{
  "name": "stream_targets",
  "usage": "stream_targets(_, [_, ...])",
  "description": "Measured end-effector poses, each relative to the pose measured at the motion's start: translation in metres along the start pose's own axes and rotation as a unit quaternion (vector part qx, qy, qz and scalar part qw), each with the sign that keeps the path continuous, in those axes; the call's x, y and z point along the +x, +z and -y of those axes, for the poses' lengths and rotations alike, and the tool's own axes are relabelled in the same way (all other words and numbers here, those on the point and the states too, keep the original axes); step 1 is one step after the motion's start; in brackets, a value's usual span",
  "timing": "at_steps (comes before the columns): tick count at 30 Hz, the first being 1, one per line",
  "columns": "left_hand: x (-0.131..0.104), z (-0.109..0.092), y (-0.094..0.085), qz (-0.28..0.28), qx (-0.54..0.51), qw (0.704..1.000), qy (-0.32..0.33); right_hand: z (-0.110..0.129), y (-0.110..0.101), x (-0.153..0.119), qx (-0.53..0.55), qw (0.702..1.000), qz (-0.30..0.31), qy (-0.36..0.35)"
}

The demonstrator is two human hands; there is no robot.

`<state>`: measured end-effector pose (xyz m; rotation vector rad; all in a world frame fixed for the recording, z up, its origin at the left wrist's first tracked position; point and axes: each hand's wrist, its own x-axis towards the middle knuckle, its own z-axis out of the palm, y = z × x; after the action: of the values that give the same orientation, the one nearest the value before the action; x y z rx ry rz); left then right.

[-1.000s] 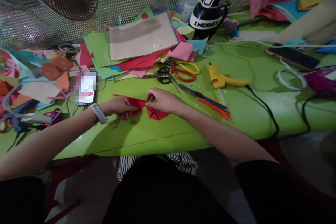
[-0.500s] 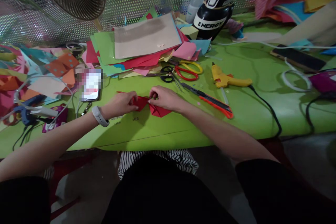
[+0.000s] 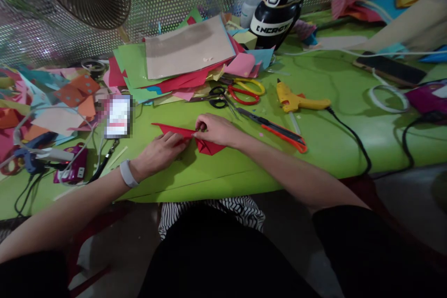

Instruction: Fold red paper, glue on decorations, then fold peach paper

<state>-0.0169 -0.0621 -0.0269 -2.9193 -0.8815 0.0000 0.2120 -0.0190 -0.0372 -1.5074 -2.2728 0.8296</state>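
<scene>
A folded piece of red paper (image 3: 209, 147) lies on the green table (image 3: 188, 181) in front of me, its long pointed end reaching left. My left hand (image 3: 163, 151) rests on the left part of the paper with its fingers bent over it, and a pale band circles that wrist. At the paper's middle, my right hand (image 3: 214, 130) pinches the red paper between thumb and fingertips. The folded right end shows below the right hand. Part of the paper is hidden under the left fingers.
Scissors (image 3: 246, 91), a box cutter (image 3: 279, 129) and a yellow glue gun (image 3: 302, 102) lie right of my hands. Behind are stacked papers (image 3: 188, 49) and a black bottle (image 3: 275, 16). A lit phone (image 3: 118, 116), coloured scraps (image 3: 77, 91) and a blue glue gun (image 3: 33, 160) are left.
My left hand has shifted down and turned flatter over the red paper, exposing its long left edge. My right hand keeps its pinch. The camera view has moved slightly.
</scene>
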Motion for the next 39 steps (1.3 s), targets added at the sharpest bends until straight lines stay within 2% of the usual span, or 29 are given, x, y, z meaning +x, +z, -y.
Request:
stream_targets(4, [-0.001,-0.004,-0.006,0.018,0.031,0.999,0.003,0.0,0.0,0.0,0.001,1.0,0.003,0.003])
stream_targets(9, [-0.005,-0.009,-0.017,0.059,0.007,0.998,-0.009,-0.001,0.001,0.0,-0.001,1.0,-0.003,-0.001])
stream_targets(17, [-0.018,-0.018,-0.021,0.078,-0.005,0.997,-0.017,0.0,-0.001,-0.001,0.005,1.0,0.003,0.002])
stream_targets(20, [-0.025,-0.014,-0.024,0.057,-0.02,0.998,0.003,0.001,-0.001,-0.001,0.006,1.0,0.002,0.006])
stream_targets(22, [-0.026,-0.007,-0.026,0.015,-0.027,0.999,0.011,0.002,0.0,-0.001,0.008,1.0,0.001,0.006])
stream_targets(24, [-0.022,0.002,-0.027,-0.035,-0.034,0.999,-0.009,0.001,-0.002,-0.001,0.017,1.0,0.003,0.0])
stream_targets(26, [-0.014,0.01,-0.023,-0.058,-0.046,0.996,-0.046,0.001,-0.007,-0.001,0.037,0.999,-0.005,-0.009])
stream_targets(30, [0.004,0.019,-0.01,-0.035,-0.06,0.993,-0.099,0.007,-0.025,-0.01,0.025,0.998,-0.06,-0.021])
stream_targets(35, [0.013,0.014,-0.006,-0.03,-0.04,0.99,-0.13,0.019,-0.029,-0.029,-0.116,0.993,0.026,-0.009])
stream_targets(39, [0.012,0.006,-0.015,-0.007,-0.046,0.989,-0.14,0.015,-0.019,-0.034,-0.152,0.988,-0.003,-0.015])
